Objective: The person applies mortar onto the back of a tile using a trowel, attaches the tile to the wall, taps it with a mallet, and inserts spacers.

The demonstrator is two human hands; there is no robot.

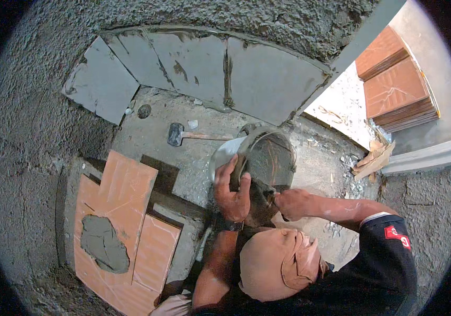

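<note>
A round bucket (pixel 227 152) with grey mortar (pixel 271 160) inside is tilted so that its opening shows. My left hand (pixel 232 195) grips its near left rim, fingers spread along the side and a dark band at the wrist. Closed around a handle, my right hand (pixel 293 204) holds what looks like a mortar-coated trowel (pixel 260 196) at the bucket's near edge. Most of that handle is hidden in the fist. Behind the bucket, a mallet (pixel 175 134) with a black head lies on the floor, its handle pointing toward the bucket.
Orange-backed tiles (pixel 125 181) lie overlapped at left, bearing a mortar lump (pixel 104 243). Pale tiles (pixel 273 79) line the lower wall. Beyond the opening stand tile stacks (pixel 396 89), with torn cardboard (pixel 374 160) nearby. Rounded beige cloth (pixel 273 263) fills the lower middle.
</note>
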